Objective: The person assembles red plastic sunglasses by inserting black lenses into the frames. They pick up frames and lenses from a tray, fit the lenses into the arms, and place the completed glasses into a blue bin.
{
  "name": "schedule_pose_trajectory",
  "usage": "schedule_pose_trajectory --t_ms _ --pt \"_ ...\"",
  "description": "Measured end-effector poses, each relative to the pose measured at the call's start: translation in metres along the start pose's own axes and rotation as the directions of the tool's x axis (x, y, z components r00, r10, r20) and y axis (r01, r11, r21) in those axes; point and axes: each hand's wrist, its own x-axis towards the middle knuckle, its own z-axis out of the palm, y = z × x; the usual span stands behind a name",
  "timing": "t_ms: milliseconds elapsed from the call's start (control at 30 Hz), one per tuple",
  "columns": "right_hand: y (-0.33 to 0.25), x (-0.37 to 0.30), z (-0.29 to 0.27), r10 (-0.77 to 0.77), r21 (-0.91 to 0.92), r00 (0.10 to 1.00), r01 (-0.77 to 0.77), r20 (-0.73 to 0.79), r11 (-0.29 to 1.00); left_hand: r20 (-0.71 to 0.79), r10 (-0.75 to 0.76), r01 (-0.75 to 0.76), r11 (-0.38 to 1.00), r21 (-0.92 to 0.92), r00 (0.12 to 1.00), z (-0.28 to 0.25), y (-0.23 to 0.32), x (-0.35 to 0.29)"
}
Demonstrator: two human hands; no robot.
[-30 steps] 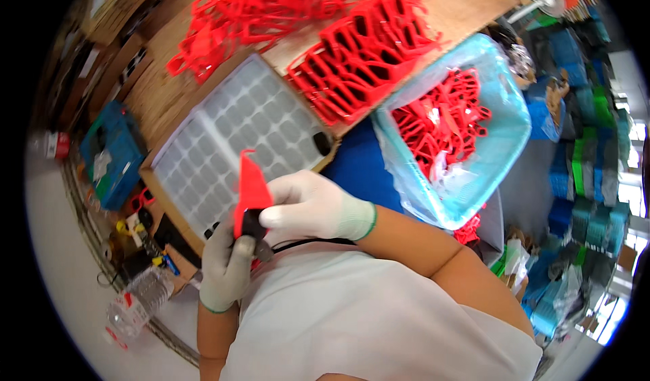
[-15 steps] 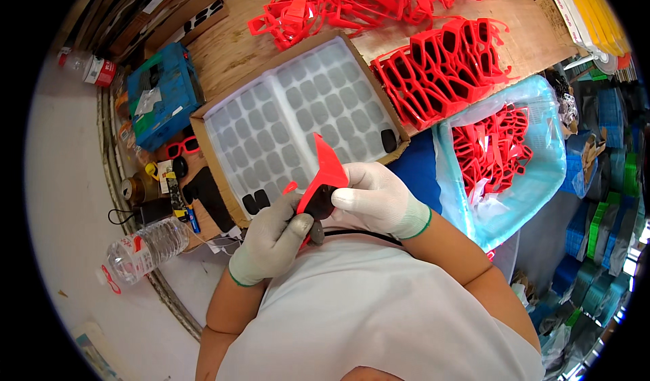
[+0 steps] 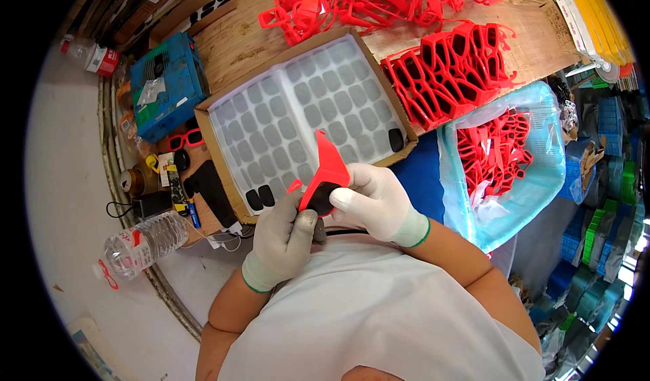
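Note:
A pair of red sunglasses (image 3: 330, 166) with a dark lens is held between my gloved hands, close in front of my body. My left hand (image 3: 283, 239) is closed on the lower left part of the frame. My right hand (image 3: 379, 202) pinches the right side, its thumb pressed against the dark lens (image 3: 321, 197). Just beyond them lies a cardboard box (image 3: 204, 129) of dark lenses under a thin white sheet (image 3: 279, 97). Bare black lenses (image 3: 265, 195) show at its near left corner, and another black lens (image 3: 396, 139) at the right corner.
Rows of red sunglasses (image 3: 447, 76) stand right of the box, with loose red frames (image 3: 379, 2) heaped behind. A blue-lined bin (image 3: 552, 158) at right holds more red frames. Left are a blue metal box (image 3: 169, 86) and a plastic bottle (image 3: 145, 245).
My right thumb stays pressed on the lens while the sunglasses turn slightly. My left hand has shifted a little right and down along the frame. The view has moved slightly.

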Motion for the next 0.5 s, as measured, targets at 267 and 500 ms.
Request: schedule_pose_trajectory --t_ms 267,500 --pt "-0.001 -0.003 -0.002 -0.006 -0.247 0.998 -0.009 -0.061 0.969 0.03 0.009 -0.011 0.998 0.057 1.0 -0.001 0.0 0.001" --pt "-0.017 -0.004 0.007 0.093 0.154 0.996 -0.092 0.004 0.984 0.111 -0.001 0.012 0.995 -0.095 0.994 -0.004 0.006 0.004"
